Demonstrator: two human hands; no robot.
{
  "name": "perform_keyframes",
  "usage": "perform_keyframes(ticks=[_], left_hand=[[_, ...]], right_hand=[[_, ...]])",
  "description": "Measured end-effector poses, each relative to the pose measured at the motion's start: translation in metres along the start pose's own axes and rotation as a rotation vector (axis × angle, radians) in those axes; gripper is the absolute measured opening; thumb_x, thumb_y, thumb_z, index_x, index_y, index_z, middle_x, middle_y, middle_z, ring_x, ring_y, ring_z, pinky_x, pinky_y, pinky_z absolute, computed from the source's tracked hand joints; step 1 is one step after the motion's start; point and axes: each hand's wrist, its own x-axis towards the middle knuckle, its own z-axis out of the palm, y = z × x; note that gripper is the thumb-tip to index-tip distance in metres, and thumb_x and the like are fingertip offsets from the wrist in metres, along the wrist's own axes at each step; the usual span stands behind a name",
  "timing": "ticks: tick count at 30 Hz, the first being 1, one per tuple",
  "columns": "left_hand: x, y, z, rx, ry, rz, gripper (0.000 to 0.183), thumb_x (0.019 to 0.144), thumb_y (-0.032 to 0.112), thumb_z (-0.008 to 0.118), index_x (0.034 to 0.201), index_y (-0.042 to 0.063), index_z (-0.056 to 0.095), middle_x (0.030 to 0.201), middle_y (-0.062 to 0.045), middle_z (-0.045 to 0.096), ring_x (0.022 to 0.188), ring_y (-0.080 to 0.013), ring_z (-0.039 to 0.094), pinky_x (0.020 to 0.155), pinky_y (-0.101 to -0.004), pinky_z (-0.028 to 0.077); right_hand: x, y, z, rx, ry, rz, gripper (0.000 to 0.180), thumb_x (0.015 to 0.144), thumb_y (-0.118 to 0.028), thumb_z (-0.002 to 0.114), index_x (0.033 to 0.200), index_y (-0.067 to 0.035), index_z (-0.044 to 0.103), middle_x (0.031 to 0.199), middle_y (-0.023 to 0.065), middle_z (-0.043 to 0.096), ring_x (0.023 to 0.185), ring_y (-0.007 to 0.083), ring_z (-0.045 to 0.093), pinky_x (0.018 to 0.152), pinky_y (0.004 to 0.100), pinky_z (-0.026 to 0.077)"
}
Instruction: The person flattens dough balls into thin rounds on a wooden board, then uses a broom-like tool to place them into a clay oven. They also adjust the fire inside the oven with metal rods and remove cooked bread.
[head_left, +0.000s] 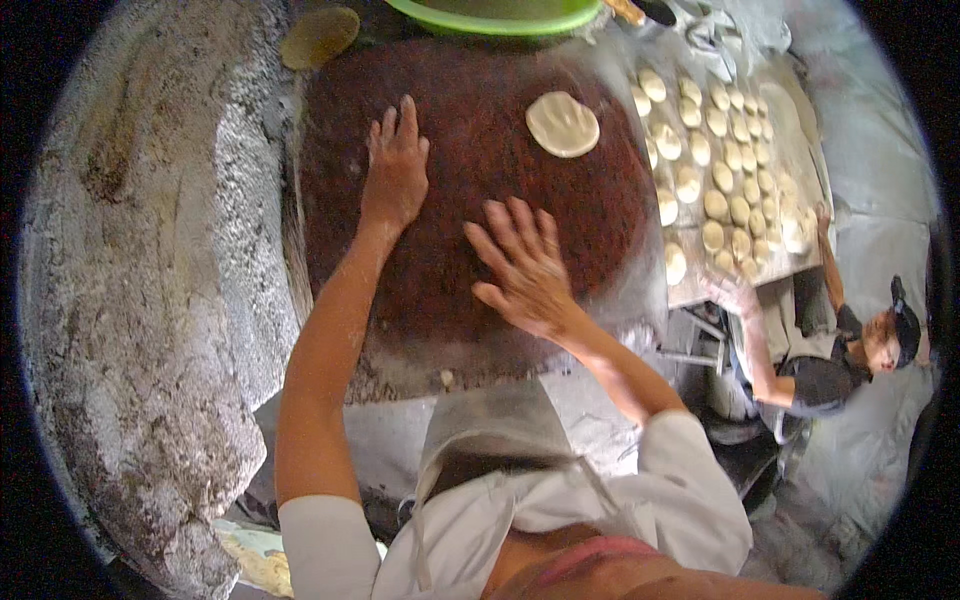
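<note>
Before me is a dark reddish-brown work board (465, 150), dusted pale with flour along its near and right edges. A flattened round of dough (562, 125) lies on its far right part, apart from both hands. My left hand (397, 165) is over the board's left side, fingers extended and nothing in it. Nearer to me, my right hand (525, 270) is spread palm down over the middle of the board, also holding nothing. Whether either palm touches the surface I cannot tell.
A rough, whitish masonry ledge (165, 300) runs along the left. At the far edge stand a green-rimmed basin (502, 26) and a tan round disc (321, 37). To the right, a co-worker (832, 367) reaches to a table holding several dough pieces (715, 204).
</note>
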Motion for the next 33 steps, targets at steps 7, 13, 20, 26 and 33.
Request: perform_keyframes(ticks=[7,13,20,26,33], left_hand=[[0.013,0.003,0.000,-0.036,0.027,-0.018,0.060,0.096,0.029,0.039,0.142,0.001,0.012,0.143,-0.022,0.024,0.133,-0.0356,0.023,0.111,-0.0468,0.017],[0.016,0.008,0.003,-0.064,0.051,0.044,0.055,0.092,0.011,0.041,0.139,-0.003,0.018,0.140,-0.023,0.030,0.129,-0.0383,0.030,0.108,-0.0438,0.022],[0.026,0.002,0.000,0.058,0.041,-0.003,0.051,0.096,0.017,0.034,0.139,-0.003,0.017,0.141,-0.022,0.028,0.132,-0.0379,0.024,0.110,-0.0485,0.016],[0.003,0.005,0.003,0.020,0.049,-0.016,0.057,0.094,0.024,0.040,0.140,-0.002,0.017,0.143,-0.021,0.025,0.133,-0.0366,0.023,0.110,-0.0486,0.016],[0.019,0.007,0.005,-0.035,0.007,0.004,0.055,0.097,0.025,0.033,0.141,-0.001,0.012,0.144,-0.020,0.023,0.133,-0.0337,0.023,0.111,-0.0446,0.018]], right_hand=[[0.069,0.046,0.007,-0.142,0.221,0.239,0.079,0.090,-0.052,0.036,0.136,0.010,0.022,0.143,0.0302,0.017,0.135,0.0419,0.013,0.110,0.0499,0.008],[0.101,0.129,-0.004,-0.263,0.217,0.463,0.081,0.089,-0.054,0.033,0.135,0.011,0.022,0.142,0.0303,0.018,0.135,0.0404,0.014,0.110,0.0492,0.008],[0.040,0.093,0.007,-0.490,0.181,0.187,0.076,0.089,-0.048,0.035,0.134,0.013,0.025,0.137,0.0332,0.027,0.133,0.0443,0.019,0.109,0.0500,0.013],[0.058,0.066,0.017,-0.160,0.092,0.085,0.083,0.089,-0.051,0.035,0.135,0.015,0.016,0.142,0.0331,0.013,0.136,0.0411,0.008,0.110,0.0494,0.007],[0.099,0.129,0.018,-0.347,0.230,0.222,0.074,0.090,-0.048,0.034,0.133,0.011,0.028,0.141,0.0293,0.023,0.133,0.0415,0.021,0.111,0.0466,0.011]])
